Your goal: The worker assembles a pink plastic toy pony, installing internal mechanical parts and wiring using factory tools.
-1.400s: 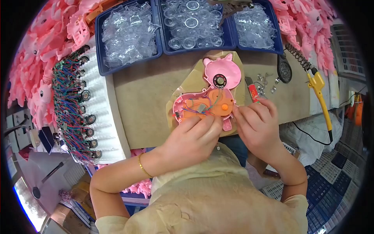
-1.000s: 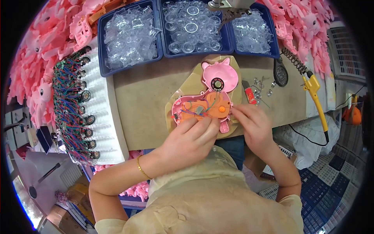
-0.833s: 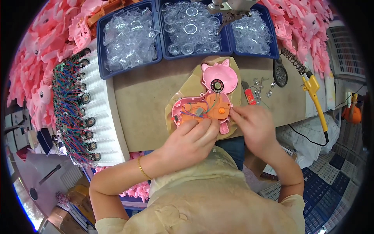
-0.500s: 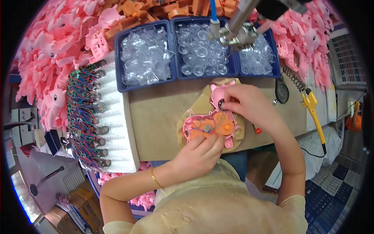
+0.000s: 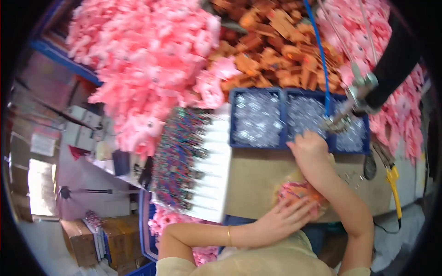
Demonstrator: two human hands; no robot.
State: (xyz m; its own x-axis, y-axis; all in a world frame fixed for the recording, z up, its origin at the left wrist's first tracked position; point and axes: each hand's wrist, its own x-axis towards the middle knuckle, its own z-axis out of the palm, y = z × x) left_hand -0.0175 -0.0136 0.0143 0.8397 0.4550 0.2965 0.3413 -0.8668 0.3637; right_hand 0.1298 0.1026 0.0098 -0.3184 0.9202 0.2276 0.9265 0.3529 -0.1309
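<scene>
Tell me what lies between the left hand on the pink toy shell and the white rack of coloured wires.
In the head view, only bare brown board lies between the left hand on the pink toy shell and the white rack.

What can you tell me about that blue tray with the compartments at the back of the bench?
The blue tray looks like hard plastic, long and shallow, split by upright walls into three compartments in a row. Each is heaped with small clear, glassy-looking pieces, too blurred to identify. It lies flat at the far edge of the brown work surface, below piles of pink and orange parts. The right hand reaches to its near rim; contact is unclear.
</scene>
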